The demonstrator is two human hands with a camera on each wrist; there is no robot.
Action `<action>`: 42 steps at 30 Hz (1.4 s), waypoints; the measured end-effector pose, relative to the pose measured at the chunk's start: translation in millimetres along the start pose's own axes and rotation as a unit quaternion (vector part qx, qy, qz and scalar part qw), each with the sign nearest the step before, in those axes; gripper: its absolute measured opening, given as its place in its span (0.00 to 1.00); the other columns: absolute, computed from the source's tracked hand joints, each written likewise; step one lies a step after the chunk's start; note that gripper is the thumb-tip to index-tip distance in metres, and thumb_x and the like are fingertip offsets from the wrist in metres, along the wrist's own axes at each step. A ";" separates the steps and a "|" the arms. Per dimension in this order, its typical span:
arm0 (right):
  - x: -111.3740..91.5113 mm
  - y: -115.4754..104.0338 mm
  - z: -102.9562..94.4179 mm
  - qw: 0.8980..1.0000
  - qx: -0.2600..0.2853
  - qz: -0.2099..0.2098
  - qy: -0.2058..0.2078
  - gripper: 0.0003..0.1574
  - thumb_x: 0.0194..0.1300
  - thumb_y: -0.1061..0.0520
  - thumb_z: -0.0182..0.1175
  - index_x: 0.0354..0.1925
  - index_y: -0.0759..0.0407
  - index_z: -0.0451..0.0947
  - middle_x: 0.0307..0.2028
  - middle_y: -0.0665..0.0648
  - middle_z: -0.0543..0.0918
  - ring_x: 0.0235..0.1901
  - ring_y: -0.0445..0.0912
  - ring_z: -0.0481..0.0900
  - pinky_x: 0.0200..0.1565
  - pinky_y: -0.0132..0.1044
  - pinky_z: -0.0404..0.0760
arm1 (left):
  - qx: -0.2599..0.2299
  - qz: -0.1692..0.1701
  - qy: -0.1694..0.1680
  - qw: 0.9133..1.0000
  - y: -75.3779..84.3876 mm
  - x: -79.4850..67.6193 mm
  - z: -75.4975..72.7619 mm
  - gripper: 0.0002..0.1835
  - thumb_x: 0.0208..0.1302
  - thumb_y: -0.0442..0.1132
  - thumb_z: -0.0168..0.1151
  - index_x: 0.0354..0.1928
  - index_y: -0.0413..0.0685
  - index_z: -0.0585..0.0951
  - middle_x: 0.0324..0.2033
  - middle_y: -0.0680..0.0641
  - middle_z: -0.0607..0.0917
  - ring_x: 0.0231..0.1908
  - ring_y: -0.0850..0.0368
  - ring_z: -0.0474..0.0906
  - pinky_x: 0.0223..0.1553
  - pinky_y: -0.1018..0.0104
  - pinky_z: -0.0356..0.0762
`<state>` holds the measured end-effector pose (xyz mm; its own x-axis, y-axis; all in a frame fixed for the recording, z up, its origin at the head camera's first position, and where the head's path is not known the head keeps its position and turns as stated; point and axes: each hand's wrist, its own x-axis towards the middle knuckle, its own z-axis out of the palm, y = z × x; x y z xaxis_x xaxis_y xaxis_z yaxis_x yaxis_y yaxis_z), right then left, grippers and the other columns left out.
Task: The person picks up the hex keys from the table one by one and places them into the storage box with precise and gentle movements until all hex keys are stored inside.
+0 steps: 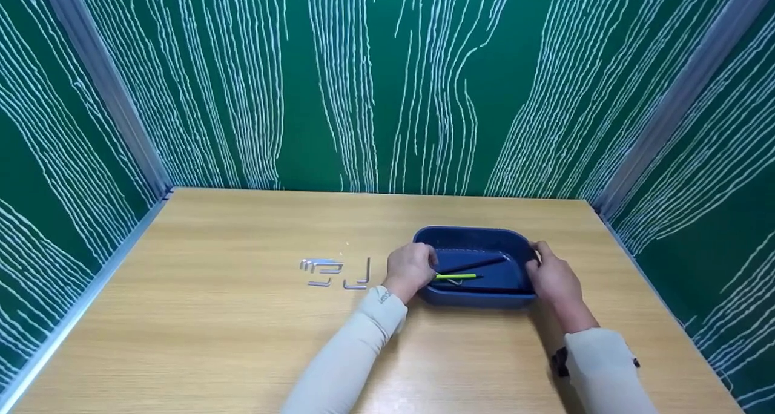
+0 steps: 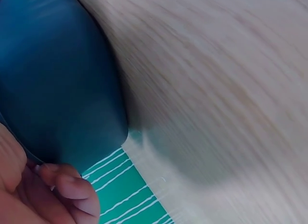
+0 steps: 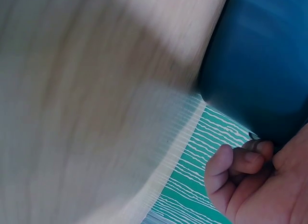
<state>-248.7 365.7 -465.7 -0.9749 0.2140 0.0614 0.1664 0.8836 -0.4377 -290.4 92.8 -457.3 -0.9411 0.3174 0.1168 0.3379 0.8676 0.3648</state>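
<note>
A dark blue oblong plastic bin (image 1: 478, 302) is at the right of the wooden table. My left hand (image 1: 410, 266) grips its left rim, fingers curled at the edge. On the opposite side my right hand (image 1: 554, 278) holds the right end, thumb over the rim. Inside the bin lie a yellow-green pen (image 1: 457, 276) with a dark tip and a long dark stick (image 1: 478, 264). A small metal piece (image 1: 454, 282) shows beside the pen. Both wrist views show the bin's outer wall (image 2: 62, 84) close up, with curled fingers (image 3: 248, 159) at its rim.
Left of the bin, several silver hex keys lie on the table (image 1: 212, 329), among them one long key (image 1: 367, 270) and a shorter one (image 1: 319, 282). Green walls (image 1: 399, 99) with white wavy lines enclose the table at the back and sides.
</note>
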 end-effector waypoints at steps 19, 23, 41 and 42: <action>0.6 -0.9 0.0 1.000 -0.018 0.003 -0.006 0.27 0.64 0.52 0.39 0.61 0.53 0.54 0.28 0.60 0.73 0.27 0.51 0.71 0.24 0.37 0.62 | -0.136 0.044 -0.011 0.990 -16.4 -8.5 0.9 0.09 0.48 0.54 0.61 0.31 0.64 0.78 0.25 0.64 0.77 0.28 0.67 0.72 0.31 0.70 0.70; 1.9 -0.7 -1.3 1.000 -0.018 0.001 -0.003 0.27 0.64 0.52 0.39 0.61 0.53 0.54 0.30 0.61 0.74 0.27 0.51 0.71 0.24 0.37 0.62 | -0.168 0.045 -0.010 0.985 -18.1 -11.2 -4.9 0.09 0.48 0.55 0.61 0.32 0.66 0.78 0.27 0.64 0.77 0.30 0.67 0.72 0.33 0.70 0.71; 1.1 0.5 -1.1 1.000 -0.023 -0.011 0.017 0.26 0.62 0.54 0.40 0.59 0.54 0.56 0.26 0.63 0.74 0.23 0.52 0.70 0.20 0.37 0.61 | -0.225 0.020 0.100 0.969 -58.4 -15.3 -20.3 0.05 0.48 0.53 0.58 0.26 0.67 0.78 0.30 0.61 0.79 0.29 0.63 0.75 0.30 0.71 0.70; 1.3 0.8 -0.7 0.999 -0.024 -0.012 0.017 0.25 0.62 0.54 0.40 0.59 0.55 0.56 0.25 0.63 0.74 0.22 0.52 0.70 0.19 0.37 0.61 | -0.228 0.019 0.102 0.968 -60.2 -15.7 -21.0 0.05 0.48 0.53 0.59 0.26 0.67 0.78 0.30 0.61 0.80 0.29 0.63 0.75 0.30 0.71 0.70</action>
<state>-249.8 366.9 -465.4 -0.9732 0.2057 0.1024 0.1505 0.9074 -0.3925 -296.3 27.6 -461.7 -0.9274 0.2229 0.3003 0.3737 0.5828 0.7215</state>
